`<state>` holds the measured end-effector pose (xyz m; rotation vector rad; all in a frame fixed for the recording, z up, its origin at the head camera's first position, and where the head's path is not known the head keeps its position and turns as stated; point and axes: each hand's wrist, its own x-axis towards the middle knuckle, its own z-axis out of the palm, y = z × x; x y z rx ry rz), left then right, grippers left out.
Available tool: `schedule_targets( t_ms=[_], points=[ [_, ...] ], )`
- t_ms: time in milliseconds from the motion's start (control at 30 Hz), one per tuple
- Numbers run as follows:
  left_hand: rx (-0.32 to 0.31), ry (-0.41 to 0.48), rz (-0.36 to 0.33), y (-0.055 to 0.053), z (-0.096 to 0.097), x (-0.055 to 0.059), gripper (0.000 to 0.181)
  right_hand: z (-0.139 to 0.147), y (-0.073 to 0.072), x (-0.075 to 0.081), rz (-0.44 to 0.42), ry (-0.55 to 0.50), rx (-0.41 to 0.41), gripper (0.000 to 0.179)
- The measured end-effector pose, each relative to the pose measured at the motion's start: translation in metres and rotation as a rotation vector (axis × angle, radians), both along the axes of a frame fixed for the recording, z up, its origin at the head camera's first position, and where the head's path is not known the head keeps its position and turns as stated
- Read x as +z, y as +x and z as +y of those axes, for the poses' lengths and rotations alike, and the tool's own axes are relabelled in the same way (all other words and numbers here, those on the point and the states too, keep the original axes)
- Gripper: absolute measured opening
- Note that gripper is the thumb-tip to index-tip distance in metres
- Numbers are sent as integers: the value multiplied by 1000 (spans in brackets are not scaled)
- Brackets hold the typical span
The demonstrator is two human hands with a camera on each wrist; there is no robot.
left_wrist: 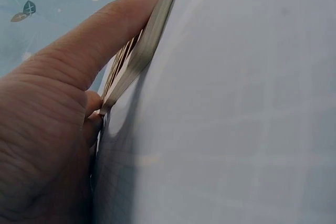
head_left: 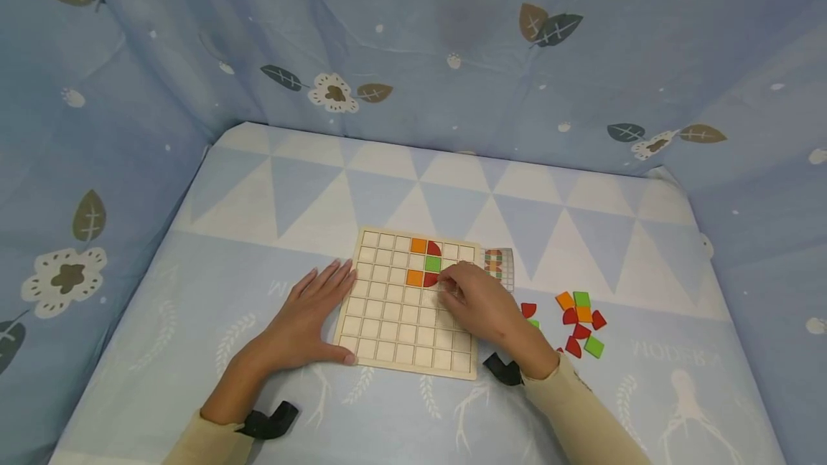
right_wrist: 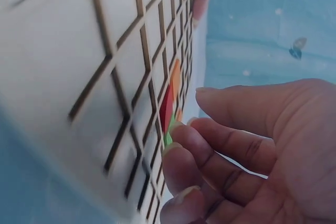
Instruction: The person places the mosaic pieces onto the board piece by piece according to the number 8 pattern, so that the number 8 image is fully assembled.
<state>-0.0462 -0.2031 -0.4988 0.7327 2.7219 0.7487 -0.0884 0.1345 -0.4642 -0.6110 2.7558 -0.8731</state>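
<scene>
A wooden grid board [head_left: 381, 311] lies on the table with orange, green and red pieces in some of its squares. My left hand [head_left: 310, 318] rests along the board's left side, fingers spread and thumb at the near edge; in the left wrist view the thumb [left_wrist: 115, 24] lies against the board's rim. My right hand [head_left: 481, 300] is over the board's right part, its fingertips beside a red quarter-round piece [head_left: 430, 280]. From the right wrist, the thumb [right_wrist: 231, 103] stands apart from the bent fingers, and no piece shows between them. Another red piece [right_wrist: 167, 108] sits in the grid there.
To the right of the board lie loose red, orange and green pieces [head_left: 583, 315]. A small pattern card [head_left: 507, 268] stands out beyond the board's right edge, partly hidden by the right hand. Patterned blue cloth [head_left: 452, 56] hangs behind the table.
</scene>
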Motion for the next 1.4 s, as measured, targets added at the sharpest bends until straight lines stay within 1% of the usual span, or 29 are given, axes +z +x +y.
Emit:
schedule_targets(
  t_ms=[133,300,500,633,733,867,933,1067,1200,1400],
  points=[
    [1,-8,8,0,0,-1,135,21,6,3,-19,-2,-34,24],
    [1,5,25,0,0,-2,135,52,11,4,-30,32,-98,23],
    [3,-5,5,0,1,-1,136,88,15,9,-11,69,-150,24],
    [10,-21,-19,0,1,-1,137,103,18,12,-27,118,-165,22],
    [12,-21,-18,-1,1,-1,136,110,21,12,-44,152,-140,19],
    [13,-5,-5,0,1,-2,136,117,23,8,-52,198,-94,22],
    [11,3,-1,0,1,-1,135,119,24,6,-58,211,-89,22],
    [10,12,-7,0,1,-1,134,120,23,7,-96,206,-110,17],
    [11,9,-18,-1,2,0,134,119,23,8,-146,208,-149,11],
    [12,17,5,0,3,0,135,117,22,8,-151,233,-189,4]
  ],
)
